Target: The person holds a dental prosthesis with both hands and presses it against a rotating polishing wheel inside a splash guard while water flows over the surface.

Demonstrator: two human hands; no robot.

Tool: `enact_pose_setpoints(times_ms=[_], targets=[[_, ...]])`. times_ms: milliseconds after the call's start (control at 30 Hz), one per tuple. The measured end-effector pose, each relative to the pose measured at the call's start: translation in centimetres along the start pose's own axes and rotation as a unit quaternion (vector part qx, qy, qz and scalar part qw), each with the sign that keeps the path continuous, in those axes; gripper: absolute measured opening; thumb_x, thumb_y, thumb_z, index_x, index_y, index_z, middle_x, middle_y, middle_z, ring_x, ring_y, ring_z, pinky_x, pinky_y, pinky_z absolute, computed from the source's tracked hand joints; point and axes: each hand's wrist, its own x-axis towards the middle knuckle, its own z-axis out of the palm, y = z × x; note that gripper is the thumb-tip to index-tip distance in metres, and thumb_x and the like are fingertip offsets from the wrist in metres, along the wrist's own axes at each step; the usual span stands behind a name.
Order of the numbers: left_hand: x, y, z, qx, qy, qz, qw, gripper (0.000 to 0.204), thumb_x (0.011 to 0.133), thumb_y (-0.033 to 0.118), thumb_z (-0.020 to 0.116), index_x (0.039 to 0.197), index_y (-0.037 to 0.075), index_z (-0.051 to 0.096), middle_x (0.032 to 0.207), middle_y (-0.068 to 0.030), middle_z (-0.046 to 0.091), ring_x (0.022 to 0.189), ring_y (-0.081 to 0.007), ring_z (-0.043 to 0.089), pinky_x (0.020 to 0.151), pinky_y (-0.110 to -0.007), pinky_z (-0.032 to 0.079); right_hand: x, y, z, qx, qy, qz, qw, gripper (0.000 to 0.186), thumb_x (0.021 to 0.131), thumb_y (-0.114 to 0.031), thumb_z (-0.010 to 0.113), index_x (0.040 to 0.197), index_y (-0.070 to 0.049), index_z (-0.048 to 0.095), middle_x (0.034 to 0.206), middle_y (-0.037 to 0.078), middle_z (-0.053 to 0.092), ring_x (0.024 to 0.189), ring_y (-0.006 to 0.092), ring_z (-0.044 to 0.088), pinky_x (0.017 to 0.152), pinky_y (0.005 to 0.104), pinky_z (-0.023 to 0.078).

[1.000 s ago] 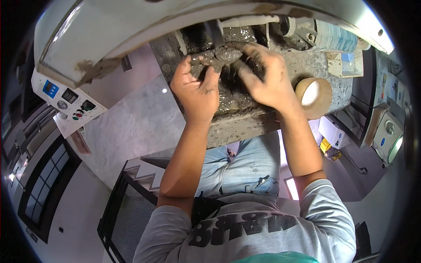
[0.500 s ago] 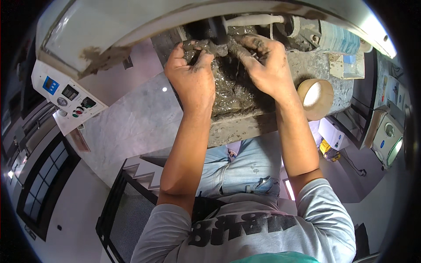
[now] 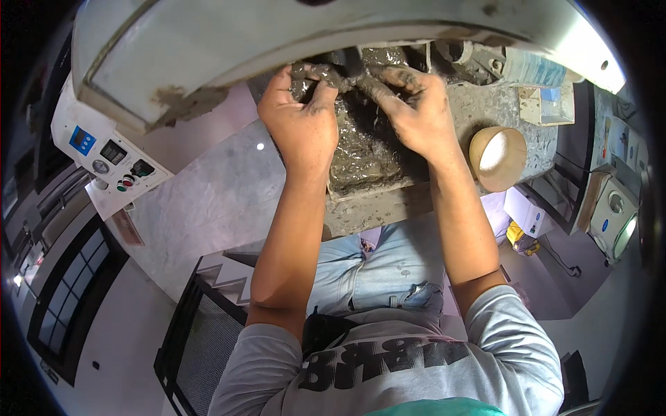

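Observation:
My left hand [image 3: 302, 121] and my right hand [image 3: 420, 114] meet under the pale curved hood at the top, fingers coated in wet grey slurry. Pinched between their fingertips is a small slurry-coated piece [image 3: 346, 84]; its kind is hidden by the mud and fingers. It is up against or very close to a dark wheel [image 3: 349, 61], which looks smeared by motion. Below the hands lies a tray [image 3: 374, 194] of wet, shiny grey slurry. Both sets of fingers are curled closed.
The pale hood [image 3: 312, 35] arches over the hands. Right of my right forearm stands a tan bowl [image 3: 479, 159] with white contents. A bluish clear container [image 3: 531, 69] and a small box [image 3: 548, 107] are behind it. A control panel [image 3: 114, 152] is at the left.
The view has shifted slightly, and the hood now hides more of the wheel and the pale hose behind it. My hands keep their grip on the small piece, nearly in place.

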Motion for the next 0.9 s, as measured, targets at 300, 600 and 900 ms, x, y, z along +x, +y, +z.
enact_pose_setpoints(times_ms=[300, 600, 900], targets=[[0.9, 0.1, -0.1, 0.079, -0.028, 0.021, 0.996, 0.023, 0.069, -0.013, 0.064, 0.090, -0.003, 0.063, 0.085, -0.0037, 0.064, 0.075, -0.0098, 0.057, 0.071, -0.022, 0.045, 0.1, 0.4, 0.2, 0.017, 0.003, 0.004, 1.000, 0.028, 0.080, -0.015, 0.068, 0.097, 0.007, 0.068, 0.089, 0.019, 0.071, 0.084, 0.0186, 0.068, 0.077, 0.0306, 0.051], [-1.5, -0.5, 0.0, -0.002, 0.003, 0.000, 1.000, 0.023, 0.071, -0.015, 0.062, 0.090, -0.003, 0.061, 0.085, -0.0046, 0.063, 0.076, -0.0102, 0.057, 0.071, -0.023, 0.046, -0.3, 0.4, -0.7, 0.006, -0.001, -0.033, 0.999, 0.026, 0.081, -0.008, 0.063, 0.102, 0.008, 0.065, 0.096, 0.019, 0.070, 0.092, 0.0212, 0.068, 0.081, 0.0297, 0.050], [-2.8, -0.5, 1.4, -0.197, 0.062, -0.078, 0.975, 0.027, 0.073, -0.019, 0.056, 0.094, -0.003, 0.059, 0.089, -0.0087, 0.065, 0.077, -0.0147, 0.063, 0.075, -0.026, 0.051, 1.3, 0.2, -1.5, -0.033, -0.017, -0.096, 0.995, 0.025, 0.078, -0.007, 0.064, 0.100, 0.004, 0.067, 0.096, 0.021, 0.068, 0.090, 0.0290, 0.068, 0.081, 0.0331, 0.051]])
